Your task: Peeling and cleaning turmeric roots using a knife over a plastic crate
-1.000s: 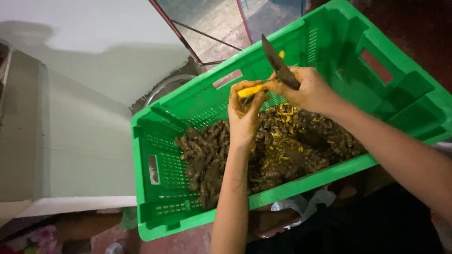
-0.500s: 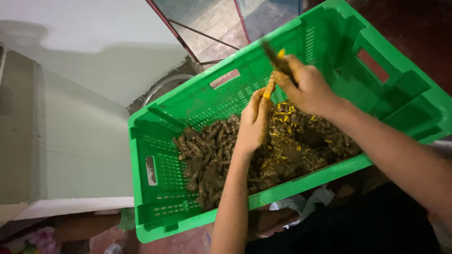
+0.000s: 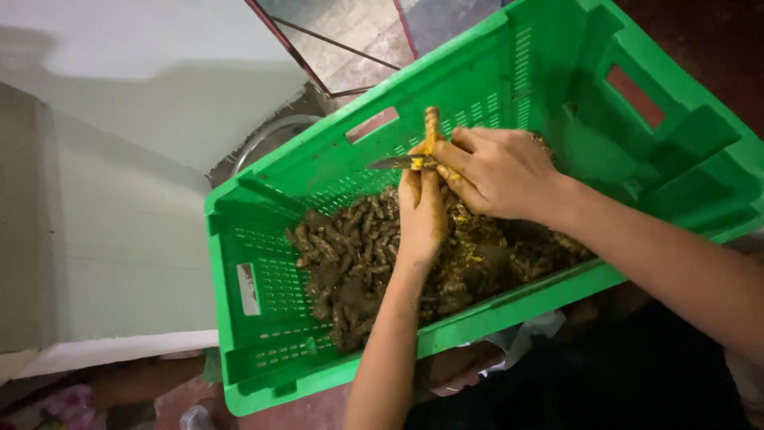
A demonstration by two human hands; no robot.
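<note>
I see both hands working over a green plastic crate point(image 3: 263, 318), above the heap of brown, soil-caked turmeric roots point(image 3: 350, 255) lying in its bottom. My left hand point(image 3: 422, 211) pinches a single turmeric finger point(image 3: 432, 126) upright, fingers closed around its lower end, so its peeled yellow-orange tip stands above both hands. My right hand point(image 3: 501, 171) is clamped on the handle of a small knife point(image 3: 394, 162); the dark blade pokes out to the left, lying flat and touching the root just above the left fingertips.

The main risk I judge here is the blade's closeness to my left thumb and fingers: the root is thin, wet-looking and stained, and if the edge skids off the skin it lands straight on the holding hand. Both hands look smeared with yellow juice and grit, so the grip on handle or root could slide. A hard stroke could also snap the slim root or flick it out of the pinch into the heap, where it would be hard to pick out again. Yellow peelings point(image 3: 469, 255) lie on the pile beneath the hands, mixing with unpeeled pieces. The crate seems to rest tilted on something I cannot see, so leaning on its rim might tip it
</note>
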